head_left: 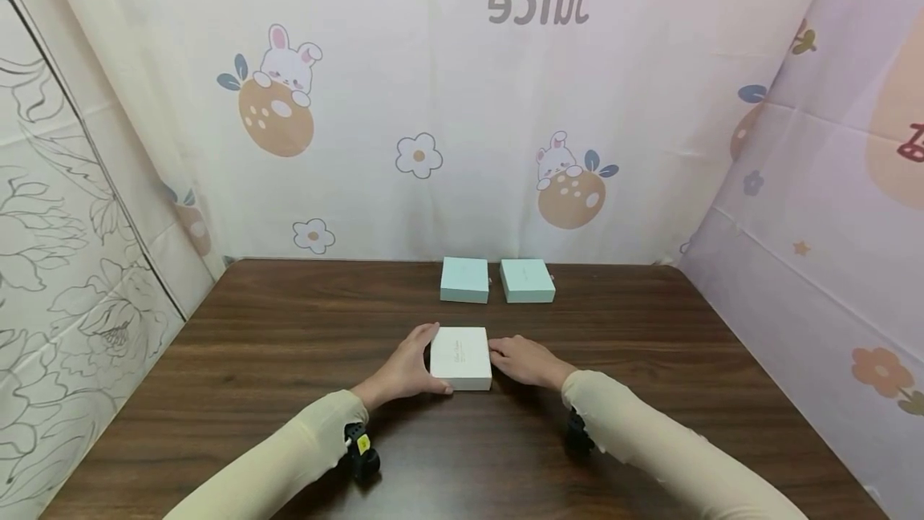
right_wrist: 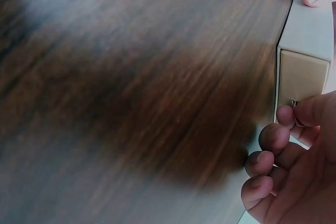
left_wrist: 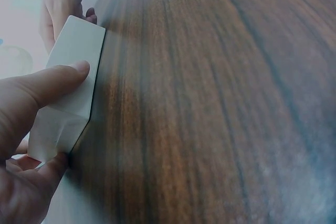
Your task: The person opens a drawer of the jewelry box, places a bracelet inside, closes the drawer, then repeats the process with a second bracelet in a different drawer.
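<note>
A small white drawer box (head_left: 460, 358) with faint lettering on its lid lies flat on the table. My left hand (head_left: 406, 366) grips it from the left, thumb along the near side and fingers at the left end and far side. In the left wrist view the thumb (left_wrist: 65, 80) presses the box's side wall. At the box's right end is my right hand (head_left: 528, 359). The right wrist view shows its thumb and index finger pinching a small pull on the beige drawer front (right_wrist: 303, 74); the pull is mostly hidden. The drawer front sits within the sleeve.
Two pale mint boxes (head_left: 464, 280) stand side by side near the back edge of the dark wood table (head_left: 325, 303). Each has a small tab on its right side. Printed curtains (head_left: 433, 87) hang behind the table and along both sides.
</note>
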The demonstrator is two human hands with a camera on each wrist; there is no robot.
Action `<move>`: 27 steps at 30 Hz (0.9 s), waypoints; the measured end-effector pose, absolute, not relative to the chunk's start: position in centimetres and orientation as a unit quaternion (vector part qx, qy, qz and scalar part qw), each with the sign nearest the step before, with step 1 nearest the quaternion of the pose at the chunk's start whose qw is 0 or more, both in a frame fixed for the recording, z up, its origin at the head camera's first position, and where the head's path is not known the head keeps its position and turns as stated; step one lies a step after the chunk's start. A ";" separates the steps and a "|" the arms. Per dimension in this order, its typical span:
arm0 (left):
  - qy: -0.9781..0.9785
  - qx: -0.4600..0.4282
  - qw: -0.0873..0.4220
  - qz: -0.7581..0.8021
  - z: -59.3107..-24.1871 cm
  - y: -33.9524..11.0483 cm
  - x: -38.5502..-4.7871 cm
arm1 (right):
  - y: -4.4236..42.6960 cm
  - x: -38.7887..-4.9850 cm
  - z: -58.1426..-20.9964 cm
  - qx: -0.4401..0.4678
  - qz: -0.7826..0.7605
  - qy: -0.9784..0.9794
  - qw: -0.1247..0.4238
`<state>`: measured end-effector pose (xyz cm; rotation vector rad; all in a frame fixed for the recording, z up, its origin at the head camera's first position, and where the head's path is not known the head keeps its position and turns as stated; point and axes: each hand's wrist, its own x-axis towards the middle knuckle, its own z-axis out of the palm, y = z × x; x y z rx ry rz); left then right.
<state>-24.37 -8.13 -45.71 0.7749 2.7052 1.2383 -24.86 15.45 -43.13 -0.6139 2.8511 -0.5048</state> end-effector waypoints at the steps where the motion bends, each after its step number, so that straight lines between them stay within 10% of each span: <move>1: 0.879 0.250 0.036 0.404 -45.7 -8.1 -24.3 | 15.4 -24.9 -43.1 -0.206 -0.171 0.959 0.093; 27: 0.884 0.234 0.010 0.405 -44.5 -7.9 -24.6 | 13.9 -25.0 -42.6 -0.196 -0.225 0.950 0.097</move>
